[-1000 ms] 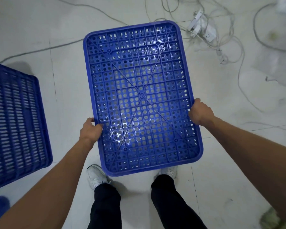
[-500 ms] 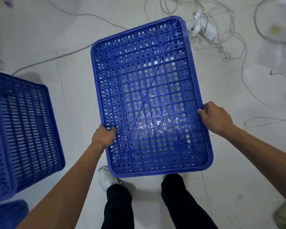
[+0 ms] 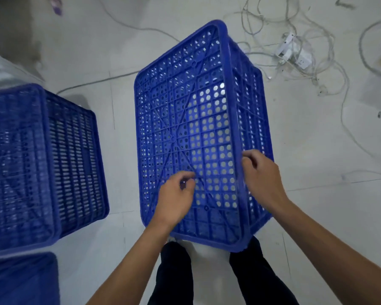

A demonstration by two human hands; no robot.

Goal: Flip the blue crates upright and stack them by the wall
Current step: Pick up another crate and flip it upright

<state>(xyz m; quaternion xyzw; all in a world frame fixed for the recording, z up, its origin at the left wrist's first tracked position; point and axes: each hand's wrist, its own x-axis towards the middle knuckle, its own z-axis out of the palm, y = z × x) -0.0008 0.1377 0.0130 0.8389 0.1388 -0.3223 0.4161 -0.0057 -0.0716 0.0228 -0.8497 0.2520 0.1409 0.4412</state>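
Note:
A blue perforated crate (image 3: 185, 95) is in front of me, bottom side facing up. It is tipped to the left, so its right side wall shows. My left hand (image 3: 174, 199) rests on the crate's bottom near the front, with fingers curled into the grid holes. My right hand (image 3: 260, 175) grips the right edge where the bottom meets the side wall. A second blue crate (image 3: 31, 161) stands upside down on the floor to the left.
Another blue crate (image 3: 20, 280) shows partly at the bottom left corner. Tangled white cables and a power strip (image 3: 293, 52) lie on the tiled floor at the upper right. My legs and shoes are under the held crate. A grey vertical surface (image 3: 9, 29) rises at the upper left.
The crate has tilted, so its right wall now shows. My left hand moved from the left rim onto the bottom grid. My right hand shifted along the right edge. The view swung left.

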